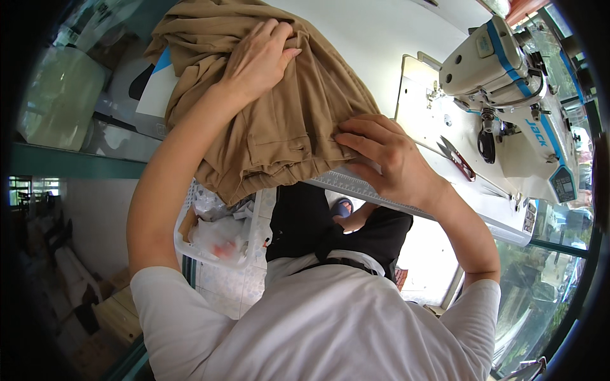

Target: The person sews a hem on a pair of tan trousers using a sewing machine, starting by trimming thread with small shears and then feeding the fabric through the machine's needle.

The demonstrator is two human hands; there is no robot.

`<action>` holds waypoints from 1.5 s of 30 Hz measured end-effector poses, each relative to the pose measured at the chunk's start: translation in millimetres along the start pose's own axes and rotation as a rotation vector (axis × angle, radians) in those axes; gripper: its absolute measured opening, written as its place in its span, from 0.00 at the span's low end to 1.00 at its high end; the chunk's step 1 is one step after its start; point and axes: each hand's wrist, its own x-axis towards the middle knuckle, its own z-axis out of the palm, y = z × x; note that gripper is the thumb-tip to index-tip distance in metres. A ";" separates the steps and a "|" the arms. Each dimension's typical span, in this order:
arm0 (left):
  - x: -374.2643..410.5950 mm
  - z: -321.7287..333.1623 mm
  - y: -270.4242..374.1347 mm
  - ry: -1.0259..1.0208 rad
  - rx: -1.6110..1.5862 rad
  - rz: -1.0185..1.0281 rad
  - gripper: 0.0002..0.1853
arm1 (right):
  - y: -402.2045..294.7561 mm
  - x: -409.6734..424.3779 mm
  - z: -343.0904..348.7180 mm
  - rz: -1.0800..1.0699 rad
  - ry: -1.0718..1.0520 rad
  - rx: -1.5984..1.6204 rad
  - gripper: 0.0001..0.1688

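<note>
A brown garment (281,109), apparently trousers, lies bunched across the white sewing table. Its gathered waistband (286,174) hangs over the front edge, with a buttonhole (299,149) showing near it. On the upper part of the cloth, my left hand (259,59) grips a fold between thumb and curled fingers. My right hand (393,155) holds the right end of the waistband, fingers on top and thumb low at the edge. The cloth hides what is beneath it.
A Jack sewing machine (505,90) stands to the right. Red-handled thread snips (457,159) lie beside its bed, and a printed ruler scale (343,182) runs along the table's front edge. Below left is a white plastic basket (183,238) holding plastic bags and scraps.
</note>
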 end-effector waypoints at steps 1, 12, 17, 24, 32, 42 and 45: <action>4.8 -17.0 18.7 0.043 0.040 0.018 0.10 | -0.7 -3.5 -0.4 0.003 0.021 -0.030 0.24; -88.1 -54.9 117.4 -0.344 -0.001 -0.169 0.29 | -6.2 -7.8 -0.4 -0.151 -0.093 -0.234 0.53; -94.3 -54.2 113.5 -0.256 -0.214 -0.259 0.25 | -12.9 -12.7 -3.7 -0.130 -0.044 -0.294 0.46; -116.9 -60.9 154.8 -0.068 -0.271 -0.147 0.16 | -9.2 -15.2 24.2 -0.108 0.045 -0.187 0.31; -122.5 -49.5 152.8 0.181 -0.365 -0.290 0.07 | -7.3 -15.7 26.6 -0.083 0.108 -0.131 0.26; -123.8 -44.7 157.2 0.230 -0.395 -0.328 0.05 | -2.4 36.7 15.6 -0.026 -0.007 -0.158 0.08; -123.2 -46.1 160.8 0.223 -0.411 -0.362 0.04 | 0.6 44.8 17.9 -0.029 -0.011 -0.138 0.07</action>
